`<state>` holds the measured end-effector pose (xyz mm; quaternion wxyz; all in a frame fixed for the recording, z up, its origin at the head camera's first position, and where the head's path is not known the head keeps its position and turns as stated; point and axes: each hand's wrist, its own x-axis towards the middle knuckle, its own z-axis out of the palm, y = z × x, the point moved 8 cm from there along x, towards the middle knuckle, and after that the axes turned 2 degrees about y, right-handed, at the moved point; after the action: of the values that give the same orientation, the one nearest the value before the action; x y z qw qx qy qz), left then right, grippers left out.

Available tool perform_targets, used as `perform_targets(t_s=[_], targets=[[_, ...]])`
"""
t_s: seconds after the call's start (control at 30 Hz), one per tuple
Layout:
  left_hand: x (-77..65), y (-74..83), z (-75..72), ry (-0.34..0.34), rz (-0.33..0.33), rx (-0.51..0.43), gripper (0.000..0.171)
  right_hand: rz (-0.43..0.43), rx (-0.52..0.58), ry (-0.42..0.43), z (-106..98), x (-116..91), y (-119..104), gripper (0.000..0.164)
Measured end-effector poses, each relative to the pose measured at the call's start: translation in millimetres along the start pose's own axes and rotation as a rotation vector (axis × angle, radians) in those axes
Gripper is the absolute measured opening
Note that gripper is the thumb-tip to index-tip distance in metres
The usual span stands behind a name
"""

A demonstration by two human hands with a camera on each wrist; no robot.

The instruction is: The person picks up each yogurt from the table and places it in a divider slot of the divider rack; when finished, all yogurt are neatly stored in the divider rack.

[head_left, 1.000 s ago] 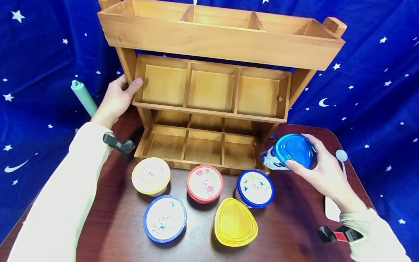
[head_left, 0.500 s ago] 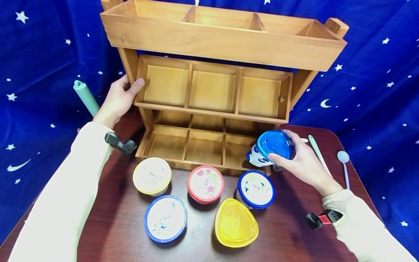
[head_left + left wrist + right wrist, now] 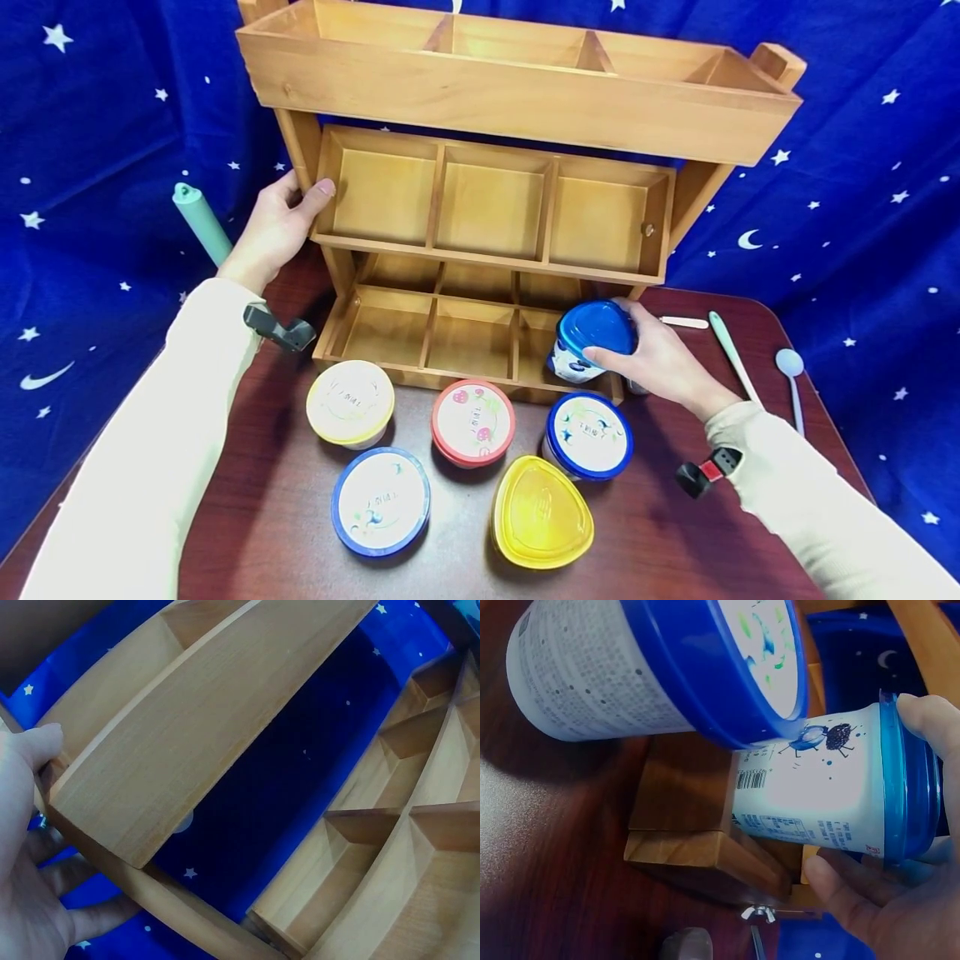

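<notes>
A wooden rack (image 3: 510, 100) with three divided tiers stands at the back of the table. My left hand (image 3: 277, 229) grips its left side at the middle tier; in the left wrist view the thumb lies over the tray's end and the fingers are around the side post. My right hand (image 3: 663, 358) holds a blue-lidded plastic tub (image 3: 596, 329) by its lid, in the bottom tier's right compartment. In the right wrist view this tub (image 3: 817, 787) shows a printed white wall, its base partly hidden behind another tub with a blue rim (image 3: 682, 667).
In front of the rack stand a yellow-rimmed tub (image 3: 350, 403), a red-rimmed tub (image 3: 473, 422), two blue-rimmed tubs (image 3: 588, 436) and a yellow-lidded tub (image 3: 543, 512). Long-handled utensils (image 3: 731, 354) lie at right. A green cylinder (image 3: 202, 225) is at left, before a blue starry cloth (image 3: 90, 167).
My right hand has carried the blue-lidded tub left, from beside the rack into the bottom tier's right compartment. The utensils at right have come into view. My left hand keeps its grip.
</notes>
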<state>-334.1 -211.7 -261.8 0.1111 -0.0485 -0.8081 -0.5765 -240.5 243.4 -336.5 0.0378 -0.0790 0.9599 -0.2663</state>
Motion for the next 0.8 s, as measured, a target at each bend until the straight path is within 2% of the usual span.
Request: perform_targets(t_s=[0.37, 0.57, 0.8], targets=[[1.0, -1.8, -1.7, 0.01, -0.015, 0.045, 0.049, 0.008, -0.028, -0.034, 15, 14, 2, 0.105], [1.2, -2.5, -0.6, 0.007, -0.02, 0.048, 0.049, -0.007, -0.021, -0.033, 21, 19, 0, 0.103], [2.0, -3.0, -0.8, 0.006, -0.022, 0.041, 0.049, -0.005, -0.023, -0.068, 25, 24, -6, 0.104]])
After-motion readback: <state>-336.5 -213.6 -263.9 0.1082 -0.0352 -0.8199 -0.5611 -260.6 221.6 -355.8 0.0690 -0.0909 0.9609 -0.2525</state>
